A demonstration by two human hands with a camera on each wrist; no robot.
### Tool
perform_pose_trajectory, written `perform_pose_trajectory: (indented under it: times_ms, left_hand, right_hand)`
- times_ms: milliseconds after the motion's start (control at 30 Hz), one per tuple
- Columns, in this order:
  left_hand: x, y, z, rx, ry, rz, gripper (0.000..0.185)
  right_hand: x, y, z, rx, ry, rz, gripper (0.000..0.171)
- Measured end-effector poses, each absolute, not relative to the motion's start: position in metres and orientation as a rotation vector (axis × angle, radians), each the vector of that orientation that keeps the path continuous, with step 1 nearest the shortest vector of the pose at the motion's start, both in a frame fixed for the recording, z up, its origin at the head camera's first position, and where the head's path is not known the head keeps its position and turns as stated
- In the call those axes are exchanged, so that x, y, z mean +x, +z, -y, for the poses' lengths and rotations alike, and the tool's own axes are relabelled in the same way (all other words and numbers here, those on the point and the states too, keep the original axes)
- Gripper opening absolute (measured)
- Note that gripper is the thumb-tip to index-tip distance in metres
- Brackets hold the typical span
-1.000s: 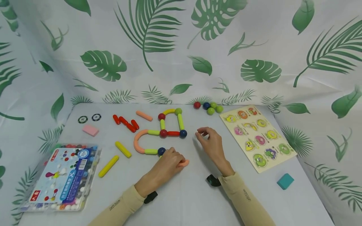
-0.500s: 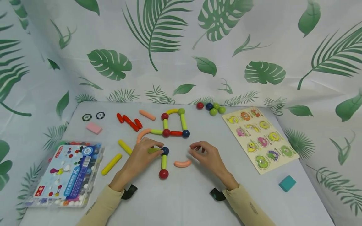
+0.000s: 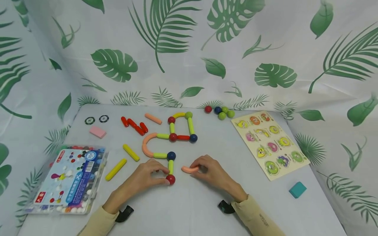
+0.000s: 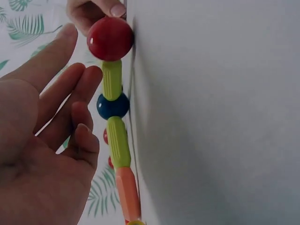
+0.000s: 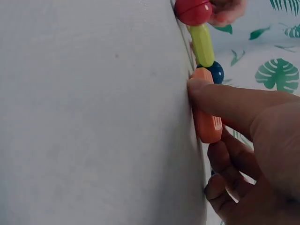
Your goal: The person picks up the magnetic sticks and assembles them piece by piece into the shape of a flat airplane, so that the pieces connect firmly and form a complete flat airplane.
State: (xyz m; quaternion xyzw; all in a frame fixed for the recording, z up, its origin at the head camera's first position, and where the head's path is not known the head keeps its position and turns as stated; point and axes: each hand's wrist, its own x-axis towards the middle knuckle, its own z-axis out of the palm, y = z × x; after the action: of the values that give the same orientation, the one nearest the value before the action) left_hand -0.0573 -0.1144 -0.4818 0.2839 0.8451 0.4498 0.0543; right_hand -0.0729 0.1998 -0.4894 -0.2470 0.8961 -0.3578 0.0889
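Note:
My right hand [image 3: 211,172] pinches a curved orange magnetic rod [image 3: 189,169] at its right end, thumb on the near side. In the right wrist view the thumb lies across this orange rod [image 5: 206,124]. My left hand [image 3: 146,175] is beside a red ball [image 3: 170,179], thumb and fingers spread around its left side. In the left wrist view a gap shows between the left thumb and the red ball [image 4: 110,39]. A green rod [image 3: 171,167] joins that ball to a blue ball [image 3: 171,155]. Another green rod [image 3: 160,155] and an orange arc [image 3: 145,144] continue the chain.
Beyond it is a closed loop with a red rod [image 3: 183,137]. Yellow rods [image 3: 116,169] and a clear box [image 3: 66,180] lie left. Red rods [image 3: 138,130], loose balls [image 3: 222,115], a fruit puzzle board [image 3: 270,144] and a teal block [image 3: 297,189] lie around.
My left hand has let go of the green rod by the blue ball, now joined to the orange arc, and moved to the red ball. The right hand has taken the curved orange rod.

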Motion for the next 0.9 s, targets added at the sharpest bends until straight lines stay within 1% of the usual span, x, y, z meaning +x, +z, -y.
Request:
perform_pose_trajectory:
  times_ms: [200,500,900]
  left_hand:
    - [-0.054,-0.485,0.11,0.947,1.304,-2.56,0.034]
    - [-0.053,-0.483,0.109,0.884,1.17,-2.598,0.032]
    - [-0.054,-0.484,0.109,0.921,1.13,-2.62,0.031]
  right_hand:
    - [-0.064,-0.485,-0.2,-0.743,-1.113,-2.548,0.024]
    - [-0.054,-0.483,-0.191,-0.813,-1.13,-2.418,0.022]
    - [-0.049,-0.481,-0.175,-0.836,-1.114,-2.356,0.023]
